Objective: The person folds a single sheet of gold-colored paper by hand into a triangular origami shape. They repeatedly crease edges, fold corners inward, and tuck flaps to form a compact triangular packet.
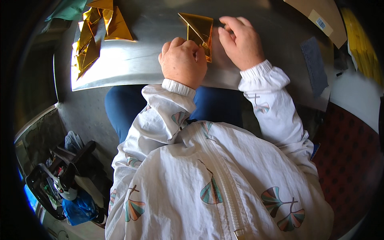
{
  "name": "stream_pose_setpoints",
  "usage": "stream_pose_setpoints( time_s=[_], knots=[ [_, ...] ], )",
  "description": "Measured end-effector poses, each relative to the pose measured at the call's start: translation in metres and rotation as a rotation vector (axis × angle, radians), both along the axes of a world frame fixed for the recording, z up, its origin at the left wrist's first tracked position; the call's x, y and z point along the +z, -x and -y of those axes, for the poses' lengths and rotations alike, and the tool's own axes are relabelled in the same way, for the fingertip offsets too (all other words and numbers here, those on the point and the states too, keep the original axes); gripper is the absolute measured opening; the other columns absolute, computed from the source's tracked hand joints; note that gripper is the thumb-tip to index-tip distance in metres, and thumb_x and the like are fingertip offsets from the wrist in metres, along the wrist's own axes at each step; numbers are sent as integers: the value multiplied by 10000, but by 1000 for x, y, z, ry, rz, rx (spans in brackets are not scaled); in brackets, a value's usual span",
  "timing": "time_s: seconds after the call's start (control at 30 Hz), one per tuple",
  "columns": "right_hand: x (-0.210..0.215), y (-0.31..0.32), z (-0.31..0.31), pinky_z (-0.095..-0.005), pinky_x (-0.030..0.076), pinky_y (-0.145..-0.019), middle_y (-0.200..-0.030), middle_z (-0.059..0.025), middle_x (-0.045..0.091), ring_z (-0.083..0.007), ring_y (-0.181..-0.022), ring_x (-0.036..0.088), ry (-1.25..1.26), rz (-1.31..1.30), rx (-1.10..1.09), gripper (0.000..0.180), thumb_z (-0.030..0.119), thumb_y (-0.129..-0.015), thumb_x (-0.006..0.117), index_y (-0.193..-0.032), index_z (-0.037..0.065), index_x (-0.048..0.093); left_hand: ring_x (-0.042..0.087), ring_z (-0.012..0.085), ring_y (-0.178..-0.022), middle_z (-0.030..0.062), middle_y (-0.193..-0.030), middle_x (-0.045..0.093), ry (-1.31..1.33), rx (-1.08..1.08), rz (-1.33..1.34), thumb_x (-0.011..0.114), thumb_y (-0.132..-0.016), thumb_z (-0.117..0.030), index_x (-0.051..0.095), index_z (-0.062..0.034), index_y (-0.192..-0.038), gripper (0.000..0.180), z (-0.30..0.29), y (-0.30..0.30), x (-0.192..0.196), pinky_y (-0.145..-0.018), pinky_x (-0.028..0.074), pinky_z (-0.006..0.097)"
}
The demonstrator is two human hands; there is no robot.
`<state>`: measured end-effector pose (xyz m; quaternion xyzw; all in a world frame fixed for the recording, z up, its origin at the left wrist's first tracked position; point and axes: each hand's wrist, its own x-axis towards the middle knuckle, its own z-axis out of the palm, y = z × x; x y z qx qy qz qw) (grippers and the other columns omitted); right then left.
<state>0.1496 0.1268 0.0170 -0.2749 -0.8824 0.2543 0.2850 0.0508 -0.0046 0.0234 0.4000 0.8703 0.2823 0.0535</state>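
A folded piece of shiny gold paper (199, 29) lies on the grey metal table (136, 60) in front of me. My left hand (183, 62) is closed, its fingers pinching the paper's lower right edge. My right hand (240, 42) rests beside it, fingertips pressing down at the paper's right corner. Both wrists come out of white jacket cuffs.
Several folded gold paper pieces (94, 34) lie at the table's far left beside a green sheet (68, 10). A brown envelope (320, 18) and a dark grey cloth strip (315, 64) lie at the right. Yellow sheets (362, 44) sit far right. A cluttered basket (64, 180) stands on the floor lower left.
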Motion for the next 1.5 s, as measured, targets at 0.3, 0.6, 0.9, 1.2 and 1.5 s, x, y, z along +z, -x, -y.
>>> stream_pose_setpoints(
  time_s=[0.3, 0.6, 0.9, 1.2, 1.5],
  knots=[
    [-3, 42, -17, -366, 543, -750, -967, -97, 679, -273, -839, 664, 160, 308, 5, 259, 306, -882, 658, -1044, 105, 676, 572, 274, -979, 52, -905, 647, 41, 15, 16, 699, -748, -153, 742, -100, -803, 87, -2, -1, 3, -867, 423, 428],
    [-4, 38, -18, -337, 511, -663, -787, -54, 652, -218, -730, 624, 128, 250, 33, 205, 261, -887, 658, -1006, 93, 658, 556, 266, -1009, 45, -954, 641, -5, 5, -9, 706, -747, -134, 732, -84, -807, 83, -1, 0, -1, -891, 397, 414],
    [-7, 37, -19, -333, 513, -657, -776, -60, 652, -223, -713, 629, 120, 229, 54, 218, 240, -879, 665, -1027, 81, 650, 552, 267, -995, 35, -936, 630, -81, 19, 10, 705, -740, -132, 712, -84, -781, 63, 3, 3, -9, -869, 398, 413],
    [-5, 35, -19, -336, 519, -665, -772, -60, 654, -225, -716, 630, 131, 238, 75, 212, 216, -875, 666, -1029, 72, 647, 556, 275, -995, 26, -921, 628, -94, -6, 22, 724, -716, -156, 708, -103, -763, 73, 1, 9, -9, -879, 404, 412],
    [-1, 35, -7, -375, 560, -807, -1056, -144, 674, -310, -896, 679, 126, 303, 17, 380, 308, -813, 742, -1090, 68, 640, 573, 279, -962, 30, -883, 630, -90, -16, 62, 733, -724, -172, 719, -110, -763, 74, 1, 16, -8, -874, 424, 415]
  ],
)
